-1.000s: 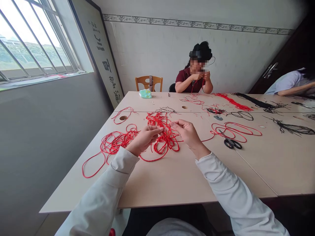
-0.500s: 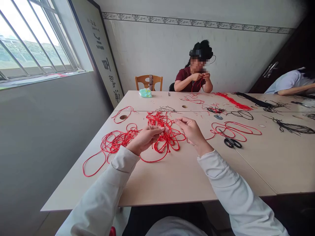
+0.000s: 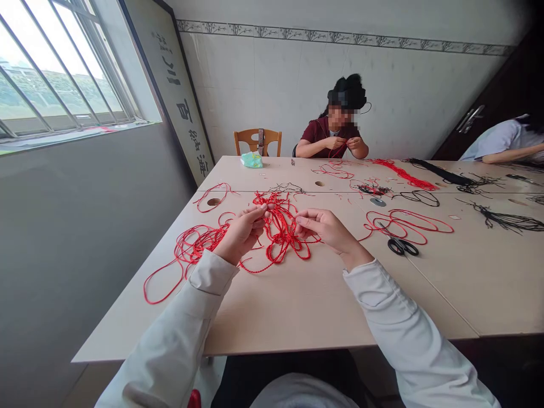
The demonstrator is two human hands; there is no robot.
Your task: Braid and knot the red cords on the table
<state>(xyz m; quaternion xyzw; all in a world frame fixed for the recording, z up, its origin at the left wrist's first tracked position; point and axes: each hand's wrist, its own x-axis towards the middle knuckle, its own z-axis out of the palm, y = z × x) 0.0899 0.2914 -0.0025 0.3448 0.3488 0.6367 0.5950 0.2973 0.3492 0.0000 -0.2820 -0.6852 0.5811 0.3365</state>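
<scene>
Your left hand [image 3: 241,235] sits at the left side of the tangled red cord [image 3: 280,229], its thumb and fingertips closed narrowly on a strand, as far as this view shows. Your right hand [image 3: 325,231] rests just right of the tangle, thumb and forefinger close together; you can't tell whether they hold any cord. The cord lies in twisted, overlapping loops near the middle of the pale table [image 3: 276,306], with longer loops spreading left. Black-handled scissors [image 3: 402,246] lie well to the right, just below a separate red loop [image 3: 402,212]. At the far side, a seated person [image 3: 334,127] handles red cord.
</scene>
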